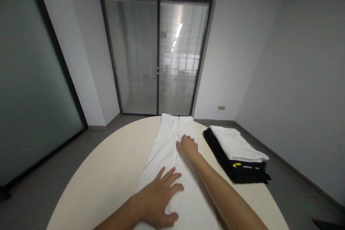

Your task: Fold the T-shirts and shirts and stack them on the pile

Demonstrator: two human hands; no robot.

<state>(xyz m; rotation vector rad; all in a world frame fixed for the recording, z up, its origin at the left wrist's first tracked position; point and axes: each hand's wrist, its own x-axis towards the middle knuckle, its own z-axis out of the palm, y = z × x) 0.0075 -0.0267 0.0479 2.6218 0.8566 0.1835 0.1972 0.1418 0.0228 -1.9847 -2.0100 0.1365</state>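
While the round table fills the foreground, a long white cloth stretches to its far edge; at right, black folded fabric carries a folded white piece. Left hand spreads open over the cloth; right hand, fingers bent, touches it, grip unclear.

Pale walls, dark grey floor

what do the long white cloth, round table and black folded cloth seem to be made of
Long white cloth: matte fabric, perhaps cotton, going by its soft creases and seam. Round table: smooth, pale top, possibly laminate; no grain shows. Black folded cloth: dull fabric, judging by its layered folds; fibre unclear.
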